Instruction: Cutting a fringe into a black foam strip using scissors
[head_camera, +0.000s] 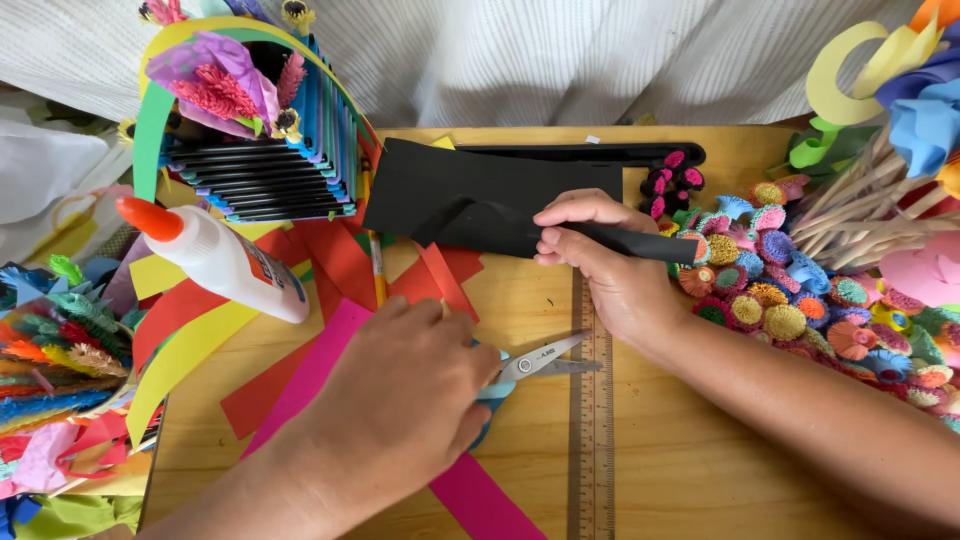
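Head view, wooden worktop (690, 470). The left hand (400, 400) lies knuckles-up over the handles of a pair of scissors (540, 362). The fingers are curled round the blue handles, but the hand hides the loops, so whether fingers sit inside them cannot be told. The blades point right, lying across a ruler (592, 440), and look nearly closed.

The right hand (600, 265) is up and to the right of the scissors, fingers pressed together on a strip of black paper (480, 205). The thumb side is under the sheet and out of sight; probably a pinch.

Key relation: the black paper's long axis runs left to right, from the quilled paper stack (270, 150) towards the pile of rolled paper flowers (790, 290). It lies beyond the scissor tips, well apart from them. The blades run roughly parallel to the strip, not across it. The right hand is on the paper; the left is the farther one.

Nearby: a glue bottle (225, 262) on its side at left, and a pink paper strip (470, 490) under the left hand.
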